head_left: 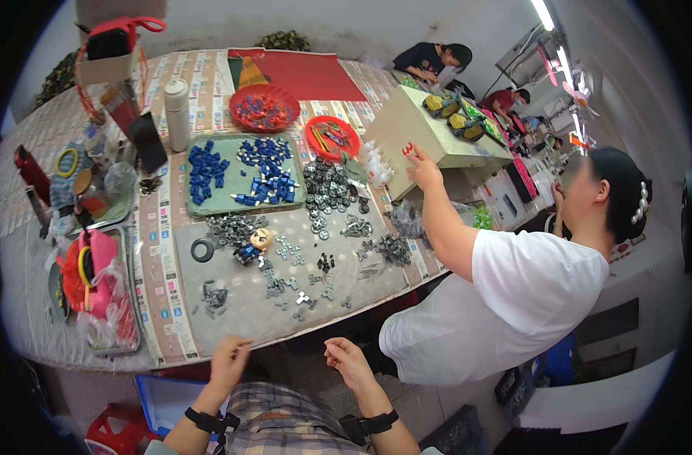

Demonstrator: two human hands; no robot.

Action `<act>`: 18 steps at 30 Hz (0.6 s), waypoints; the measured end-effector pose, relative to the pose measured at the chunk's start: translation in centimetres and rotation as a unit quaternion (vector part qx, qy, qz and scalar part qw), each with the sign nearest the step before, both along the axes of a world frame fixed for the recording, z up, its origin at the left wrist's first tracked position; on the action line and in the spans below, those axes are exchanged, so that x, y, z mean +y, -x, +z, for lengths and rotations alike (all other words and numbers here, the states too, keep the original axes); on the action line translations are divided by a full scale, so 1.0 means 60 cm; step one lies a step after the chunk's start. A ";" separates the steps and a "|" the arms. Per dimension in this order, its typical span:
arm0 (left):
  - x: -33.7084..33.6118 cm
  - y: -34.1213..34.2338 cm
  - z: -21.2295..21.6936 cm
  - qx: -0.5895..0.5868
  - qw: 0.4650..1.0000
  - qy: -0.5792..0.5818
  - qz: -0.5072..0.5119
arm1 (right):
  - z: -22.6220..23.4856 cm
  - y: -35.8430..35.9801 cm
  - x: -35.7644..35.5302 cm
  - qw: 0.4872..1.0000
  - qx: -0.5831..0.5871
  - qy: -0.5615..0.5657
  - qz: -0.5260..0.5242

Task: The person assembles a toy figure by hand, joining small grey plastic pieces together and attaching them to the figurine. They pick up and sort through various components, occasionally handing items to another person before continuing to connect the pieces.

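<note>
Left hand (228,362) has its fingers curled in, tips pinched right at the near edge of the grey mat (232,303), can't tell if there's anything tiny between them. Right hand (348,362) is loosely open, fingers relaxed and holding nothing, hanging just off the near edge of the table (27,303) and not touching anything.

Closest stuff to both hands is the scatter of small grey parts (293,292) on the near half of the mat, well within reach of both hands. A bit further in there's a black rubber ring (202,249) toward the mat's left side, and a little toy figure (253,246) with a blue body beside it. More piles of grey parts sit along the mat's far edge.

Behind the mat is a green tray (209,206) loaded with blue parts (266,174), then a round red bowl (264,108) and a smaller red dish (332,136) toward the far side. A white bottle (177,114) stands left of the tray. The left edge of the table has a pink bag (95,273) in a metal tray.

On the right, another person in a white shirt (528,288) is leaning over the table's right edge, their hand (423,171) up against a beige box (406,129).
</note>
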State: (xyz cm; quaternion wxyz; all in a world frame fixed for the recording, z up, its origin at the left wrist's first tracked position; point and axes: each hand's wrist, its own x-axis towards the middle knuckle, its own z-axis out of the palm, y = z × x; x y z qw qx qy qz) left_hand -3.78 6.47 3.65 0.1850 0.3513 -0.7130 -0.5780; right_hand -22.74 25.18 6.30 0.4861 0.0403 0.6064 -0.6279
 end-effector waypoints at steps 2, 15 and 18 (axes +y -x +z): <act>-0.048 -0.008 -0.047 0.024 0.988 0.139 0.070 | -0.014 0.008 -0.022 1.000 0.002 -0.014 -0.026; -0.115 -0.011 -0.142 -0.036 0.955 0.238 0.174 | -0.046 0.049 -0.072 0.991 0.024 -0.127 -0.046; -0.112 -0.012 -0.145 -0.040 0.954 0.243 0.169 | -0.062 0.057 -0.078 0.990 0.016 -0.124 -0.069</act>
